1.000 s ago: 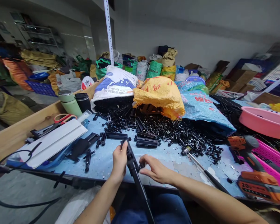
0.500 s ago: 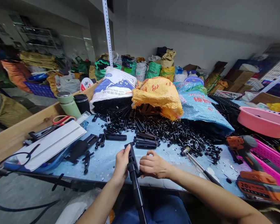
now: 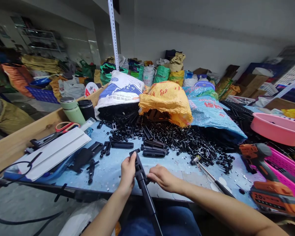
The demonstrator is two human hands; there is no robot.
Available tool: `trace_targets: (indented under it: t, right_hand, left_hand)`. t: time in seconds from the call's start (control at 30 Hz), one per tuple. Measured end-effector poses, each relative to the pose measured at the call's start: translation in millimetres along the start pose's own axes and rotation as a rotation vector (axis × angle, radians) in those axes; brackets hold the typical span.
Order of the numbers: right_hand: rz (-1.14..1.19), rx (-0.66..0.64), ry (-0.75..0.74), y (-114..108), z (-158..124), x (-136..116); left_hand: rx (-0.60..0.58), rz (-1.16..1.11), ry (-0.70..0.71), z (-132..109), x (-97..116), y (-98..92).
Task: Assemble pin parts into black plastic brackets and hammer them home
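My left hand (image 3: 128, 171) is wrapped round the upper end of a black telescoping pole (image 3: 147, 198), thumb along its flat black head. The pole slants from the table edge down over my lap. On its right side, my right hand (image 3: 163, 178) is closed, thumb and fingers pinching a small black knob-like part that they mostly hide. Just beyond the hands lie a stack of long black plastic parts (image 3: 154, 151) and a single flat black bar (image 3: 122, 144). To the left are small black hinged pieces (image 3: 91, 171).
A heap of black screws and small parts (image 3: 206, 149) spills from white, yellow and blue sacks (image 3: 166, 101). To the right lie a hammer (image 3: 211, 173), an orange cordless drill (image 3: 267, 180) and a pink basin (image 3: 280, 129). Scissors (image 3: 67, 126) and a green flask (image 3: 72, 109) are left.
My right hand has turned, its raised fingers curling in to pinch at the pole's side. The pole's lower end has swung slightly right; my left hand keeps its hold.
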State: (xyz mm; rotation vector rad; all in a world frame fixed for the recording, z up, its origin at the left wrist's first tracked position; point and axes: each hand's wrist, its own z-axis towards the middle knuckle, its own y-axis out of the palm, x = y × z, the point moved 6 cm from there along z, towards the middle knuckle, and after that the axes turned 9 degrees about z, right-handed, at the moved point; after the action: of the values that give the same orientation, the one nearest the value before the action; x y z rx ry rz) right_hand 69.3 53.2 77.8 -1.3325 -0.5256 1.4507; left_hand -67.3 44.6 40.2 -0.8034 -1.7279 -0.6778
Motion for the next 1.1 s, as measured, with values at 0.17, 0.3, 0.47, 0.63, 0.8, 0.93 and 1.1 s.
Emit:
trace_targets:
  t: [0.17, 0.3, 0.47, 0.63, 0.8, 0.93, 1.1]
  right_hand:
    - [-0.150, 0.064, -0.219, -12, -4, -15]
    - [-0.396, 0.126, -0.539, -20, -9, -27]
    - [-0.403, 0.098, -0.556, -12, -8, -24]
    - [0.135, -0.047, -0.007, 0, -1, -3]
    - [1.048, -0.169, 0.767, 18, -8, 15]
    - [1.131, -0.119, 0.919, 5, -11, 14]
    - [0.825, -0.119, 0.997, -30, -28, 26]
  left_hand:
    - [-0.045, -0.032, -0.086, 0, -5, 0.8]
    - [-0.110, -0.026, -0.151, -6, -10, 8.5]
    - [-0.155, -0.007, -0.162, -11, -11, 13.1]
    - [0.109, 0.066, 0.165, -14, 11, -9.5]
    - [0.324, 0.049, 0.524, -42, 27, -21.6]
    - [0.285, 0.035, 0.503, -52, 19, -16.4]
    - [0.058, 0.075, 0.500, -54, 12, -8.4]
